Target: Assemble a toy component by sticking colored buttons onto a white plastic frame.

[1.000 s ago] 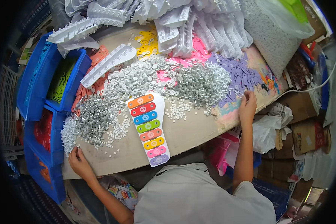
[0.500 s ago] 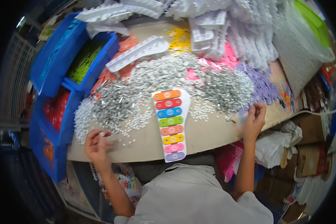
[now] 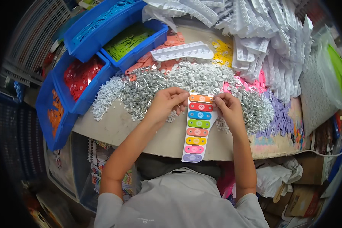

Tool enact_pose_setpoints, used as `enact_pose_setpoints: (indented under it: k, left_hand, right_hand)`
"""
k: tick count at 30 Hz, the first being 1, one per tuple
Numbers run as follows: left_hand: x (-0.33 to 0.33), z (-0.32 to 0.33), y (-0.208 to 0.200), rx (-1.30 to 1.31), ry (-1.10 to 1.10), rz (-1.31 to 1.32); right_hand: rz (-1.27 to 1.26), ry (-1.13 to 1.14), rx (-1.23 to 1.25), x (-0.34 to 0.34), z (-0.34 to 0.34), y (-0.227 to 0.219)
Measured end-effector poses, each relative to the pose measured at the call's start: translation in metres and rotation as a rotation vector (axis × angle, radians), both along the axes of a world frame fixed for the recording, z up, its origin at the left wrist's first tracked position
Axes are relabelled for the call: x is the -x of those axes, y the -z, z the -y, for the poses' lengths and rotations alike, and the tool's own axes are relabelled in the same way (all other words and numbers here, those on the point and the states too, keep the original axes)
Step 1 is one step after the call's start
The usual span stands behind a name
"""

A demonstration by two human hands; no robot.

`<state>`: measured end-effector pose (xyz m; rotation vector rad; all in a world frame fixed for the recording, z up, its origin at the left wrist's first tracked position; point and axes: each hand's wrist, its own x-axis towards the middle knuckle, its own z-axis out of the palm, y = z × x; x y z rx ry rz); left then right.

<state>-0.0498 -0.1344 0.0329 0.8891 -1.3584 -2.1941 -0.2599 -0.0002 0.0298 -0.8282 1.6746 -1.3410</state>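
A toy xylophone lies at the table's front edge, its white base carrying a column of coloured bars. The orange bar is at its far end, the purple bar at the near end. My left hand pinches with thumb and forefinger at the orange bar's left end. At that bar's right end, my right hand is closed in a pinch too. Whatever is between the fingertips of either hand is too small or hidden to name.
Beyond the hands are heaps of white round pieces and metal pins. Blue bins with coloured bars stand at left. A loose white base lies behind, with stacked white bases farther back. Purple bars lie at right.
Both hands have come inward from the two sides to the xylophone's far end. The whole view has shifted, with the table's things now farther right.
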Motion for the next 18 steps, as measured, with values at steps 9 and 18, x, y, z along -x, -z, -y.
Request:
enact_pose_setpoints:
  k: [9,18]
  left_hand:
    - [0.024,0.013,0.027,0.027,0.122,-0.015]
    - [0.031,0.021,0.036,0.375,0.08,0.162]
  right_hand:
    - [-0.14,-0.07,-0.052,0.009,0.007,0.002]
    - [-0.459,-0.183,-0.237,0.023,0.013,-0.005]
